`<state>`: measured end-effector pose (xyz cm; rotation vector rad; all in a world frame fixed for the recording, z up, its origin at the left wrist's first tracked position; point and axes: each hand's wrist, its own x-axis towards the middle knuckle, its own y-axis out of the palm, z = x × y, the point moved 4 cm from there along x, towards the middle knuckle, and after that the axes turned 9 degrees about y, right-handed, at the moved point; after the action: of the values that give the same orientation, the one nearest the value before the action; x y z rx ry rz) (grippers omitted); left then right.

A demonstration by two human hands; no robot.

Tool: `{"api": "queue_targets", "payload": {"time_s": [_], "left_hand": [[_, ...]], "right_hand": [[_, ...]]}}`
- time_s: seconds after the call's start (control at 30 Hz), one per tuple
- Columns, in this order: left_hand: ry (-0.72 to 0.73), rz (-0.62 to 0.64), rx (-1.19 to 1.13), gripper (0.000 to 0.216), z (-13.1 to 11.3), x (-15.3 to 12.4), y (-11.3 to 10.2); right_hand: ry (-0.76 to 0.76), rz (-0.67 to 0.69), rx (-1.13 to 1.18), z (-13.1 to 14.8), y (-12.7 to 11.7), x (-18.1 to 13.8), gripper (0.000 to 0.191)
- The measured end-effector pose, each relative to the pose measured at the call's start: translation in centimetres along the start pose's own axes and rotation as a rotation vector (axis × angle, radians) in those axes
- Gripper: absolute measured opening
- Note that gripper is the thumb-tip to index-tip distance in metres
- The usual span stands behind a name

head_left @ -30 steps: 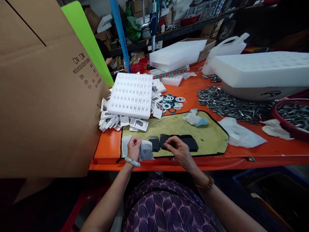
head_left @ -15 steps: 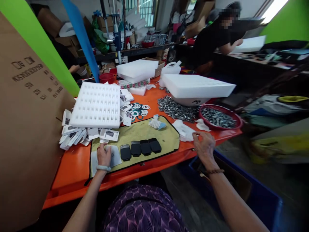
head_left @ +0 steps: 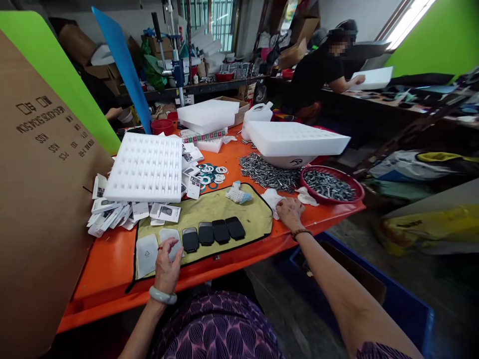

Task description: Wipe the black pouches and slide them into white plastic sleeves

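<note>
Your right hand [head_left: 290, 212] has left the black cases [head_left: 213, 232] for the white bags [head_left: 271, 199]; its grip I cannot tell. Your left hand [head_left: 166, 264] still pinches the small pouch [head_left: 168, 234].

Layout as I see it
On the mat [head_left: 232, 209], pouches [head_left: 146, 254] lie left of the row of cases [head_left: 213, 232]; the foam tray [head_left: 144, 167] sits behind it, the bowl [head_left: 333, 201] to its right.

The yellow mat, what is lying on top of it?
On the yellow mat: four black cases in a row, two white pouches and a white-blue cloth. The left hand covers part of one pouch; the mat beneath these things cannot be seen.
</note>
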<state>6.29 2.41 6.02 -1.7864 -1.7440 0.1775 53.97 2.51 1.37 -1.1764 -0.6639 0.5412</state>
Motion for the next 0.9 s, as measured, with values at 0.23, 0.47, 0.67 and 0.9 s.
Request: {"api": "queue_targets", "payload": {"time_s": [0.23, 0.47, 0.67, 0.9], "left_hand": [[-0.073, 0.066, -0.142, 0.031, -1.2, -0.5, 1.0], [-0.368, 0.318, -0.586, 0.052, -4.9, -1.3, 4.2], [-0.439, 0.181, -0.843, 0.056, -6.8, -0.7, 4.6], [-0.401, 0.285, -0.651, 0.043, -4.4, -0.3, -0.2]], "right_hand": [[-0.004, -0.143, 0.254, 0.0, -2.8, -1.8, 0.012], [-0.237, -0.258, 0.662, 7.5, -8.7, -11.3, 0.007], [-0.392, -0.051, 0.92, 16.8, -8.8, -20.8, 0.006], [-0.351, 0.763, 1.141, 20.8, -6.5, -21.6, 0.043]]}}
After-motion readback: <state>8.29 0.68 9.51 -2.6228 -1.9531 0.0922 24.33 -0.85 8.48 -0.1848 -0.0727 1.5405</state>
